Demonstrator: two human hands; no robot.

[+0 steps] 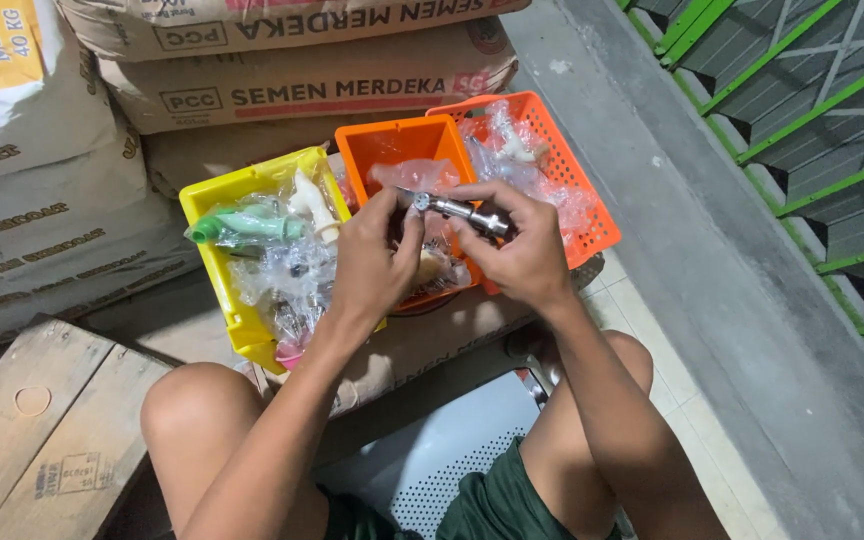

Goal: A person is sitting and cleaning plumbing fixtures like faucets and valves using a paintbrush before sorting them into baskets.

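My right hand (517, 245) grips a shiny metal tap (464, 211) by its thick end, held level over the orange bin (404, 145). My left hand (374, 262) pinches the tap's small front end between thumb and fingers. Under the hands lie clear plastic bags with fittings. The yellow bin (214, 205) to the left holds a green tap (242, 227), a white tap (314, 205) and more bagged parts. An orange mesh basket (577, 195) to the right holds bagged fittings.
The bins rest on stacked brown paper cement sacks (302, 95). A wooden crate (47, 425) sits at lower left. A concrete ledge (712, 260) and green metal railing (812, 120) run along the right. My bare knees frame a white perforated seat (452, 460).
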